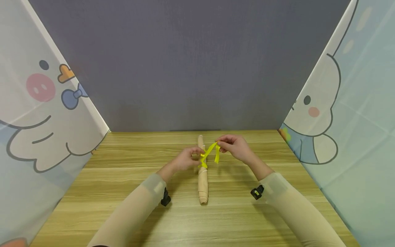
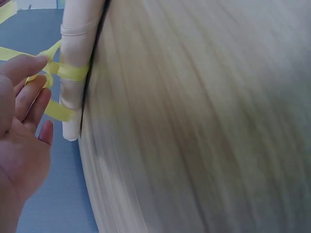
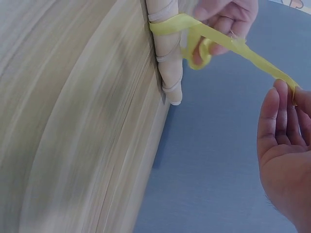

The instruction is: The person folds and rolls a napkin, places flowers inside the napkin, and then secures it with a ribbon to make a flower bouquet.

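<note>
A rolled-up beige sheet (image 1: pixel 202 185) lies lengthwise on the table, its spiral end towards me. Yellow ribbon (image 1: pixel 210 149) wraps around its far half. My left hand (image 1: pixel 186 159) is at the roll's left side; in the left wrist view its thumb and forefinger pinch the ribbon (image 2: pixel 73 72) close to the wrap. To the right, my right hand (image 1: pixel 237 147) pinches the other length between thumb and fingertips, holding it raised and taut, with a short tail hanging down. A small loop of ribbon (image 3: pixel 206 52) shows by the left fingers in the right wrist view.
The wood-grain table (image 1: pixel 123 192) ends at a dark grey wall (image 1: pixel 197 68) behind the roll. Cartoon-printed panels (image 1: pixel 40 137) stand on the left and right sides. Each wrist carries a small black camera (image 1: pixel 257 192).
</note>
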Motion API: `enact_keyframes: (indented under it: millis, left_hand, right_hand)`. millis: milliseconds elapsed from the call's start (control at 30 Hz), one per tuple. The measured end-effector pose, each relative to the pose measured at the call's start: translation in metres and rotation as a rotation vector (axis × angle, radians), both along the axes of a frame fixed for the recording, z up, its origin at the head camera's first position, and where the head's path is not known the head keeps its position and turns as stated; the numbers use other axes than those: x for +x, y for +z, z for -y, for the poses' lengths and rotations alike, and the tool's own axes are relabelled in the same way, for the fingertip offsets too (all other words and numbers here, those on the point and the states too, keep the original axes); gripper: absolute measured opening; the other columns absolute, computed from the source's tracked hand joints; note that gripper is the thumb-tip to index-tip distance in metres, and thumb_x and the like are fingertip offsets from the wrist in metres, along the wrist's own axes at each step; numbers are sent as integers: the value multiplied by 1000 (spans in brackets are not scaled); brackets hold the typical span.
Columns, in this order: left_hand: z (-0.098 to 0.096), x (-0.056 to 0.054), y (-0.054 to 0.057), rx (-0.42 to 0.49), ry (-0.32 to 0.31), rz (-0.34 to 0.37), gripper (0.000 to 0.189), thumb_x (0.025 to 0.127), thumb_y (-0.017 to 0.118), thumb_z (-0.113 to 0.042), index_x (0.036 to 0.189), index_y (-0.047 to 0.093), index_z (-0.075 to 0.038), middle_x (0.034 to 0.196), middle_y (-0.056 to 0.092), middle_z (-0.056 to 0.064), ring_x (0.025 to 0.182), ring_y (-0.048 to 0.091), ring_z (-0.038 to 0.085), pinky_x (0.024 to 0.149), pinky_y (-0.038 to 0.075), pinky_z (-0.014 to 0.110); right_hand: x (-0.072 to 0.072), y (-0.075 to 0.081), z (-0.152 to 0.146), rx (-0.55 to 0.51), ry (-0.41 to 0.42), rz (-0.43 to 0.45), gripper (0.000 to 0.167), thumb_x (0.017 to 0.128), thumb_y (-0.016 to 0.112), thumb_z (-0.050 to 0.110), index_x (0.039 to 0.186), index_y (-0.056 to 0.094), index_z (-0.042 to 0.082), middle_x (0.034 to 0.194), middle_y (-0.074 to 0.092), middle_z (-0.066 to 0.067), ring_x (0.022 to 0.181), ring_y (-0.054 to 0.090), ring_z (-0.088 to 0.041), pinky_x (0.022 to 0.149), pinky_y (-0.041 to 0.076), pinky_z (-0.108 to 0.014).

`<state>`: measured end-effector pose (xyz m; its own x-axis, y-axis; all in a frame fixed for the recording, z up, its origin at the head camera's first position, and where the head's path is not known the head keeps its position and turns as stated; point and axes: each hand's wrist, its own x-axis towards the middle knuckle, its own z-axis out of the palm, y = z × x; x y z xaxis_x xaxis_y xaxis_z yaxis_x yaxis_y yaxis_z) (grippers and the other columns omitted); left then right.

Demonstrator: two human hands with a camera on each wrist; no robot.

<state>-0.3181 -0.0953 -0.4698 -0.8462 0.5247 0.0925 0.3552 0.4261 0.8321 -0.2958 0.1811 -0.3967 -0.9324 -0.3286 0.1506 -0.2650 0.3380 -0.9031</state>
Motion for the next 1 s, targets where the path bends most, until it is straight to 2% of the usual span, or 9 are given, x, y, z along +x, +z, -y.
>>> enact_keyframes:
  millis: [167,333,467,567,633,733,867,900,1000]
  left_hand:
    - [1,2,-3,-38,-16,-3,46,94,84,-3,138,71,-4,142,72,14,137,65,36,119,51,53]
    - [-1,4,-4,-56,14,-26,42,94,83,-1,135,74,-5,129,76,13,123,69,31,105,59,45]
    - [-2,4,-4,-76,47,-55,34,95,81,0,129,77,-2,116,77,12,110,68,24,96,59,38]
    - [-3,4,-3,-104,59,-91,27,97,81,-3,123,80,0,110,78,11,107,69,22,97,59,38]
    - [-3,3,-4,-127,60,-109,23,98,81,-5,120,81,-1,109,79,10,107,69,21,98,59,39]
    - [-3,3,-5,-155,52,-119,18,99,81,-6,116,83,-2,112,81,10,108,71,21,97,61,39]
    - [-2,3,-6,-176,37,-116,14,101,78,-7,113,84,-2,118,80,11,107,71,20,94,61,35]
    - [-2,3,-6,-176,34,-117,14,102,78,-7,113,84,-2,118,79,11,107,70,20,95,60,34]
    - [-2,4,-7,-161,31,-123,13,102,78,-8,112,84,-1,119,75,12,107,67,20,95,58,34]
  right_hand:
    - [0,1,0,-4,-8,5,27,110,71,20,129,77,1,109,77,-21,90,75,-23,80,64,-27]
    - [-1,1,0,-4,-6,9,30,110,71,21,131,76,-1,114,75,-27,87,73,-14,81,63,-26]
    - [0,2,1,-2,-10,12,27,110,71,20,129,77,3,116,73,-31,94,75,-29,80,64,-26]
    - [0,3,2,-3,-14,17,25,110,71,20,128,78,4,116,74,-31,101,73,-45,80,64,-27]
    - [0,2,2,-4,-15,18,25,110,71,20,128,78,4,115,74,-29,104,72,-50,80,64,-27]
    - [-1,1,2,-1,-13,15,28,110,71,19,129,77,0,111,76,-25,99,74,-42,80,64,-26]
    - [-2,-1,1,4,-9,8,31,109,71,18,131,75,-4,107,77,-20,89,75,-21,79,64,-26]
    - [-2,-1,1,4,-10,8,30,109,71,18,130,76,-3,107,77,-19,88,75,-20,79,64,-26]
    - [-2,-1,2,-4,-6,2,26,109,71,17,128,77,-1,105,77,-18,93,76,-34,79,64,-26]
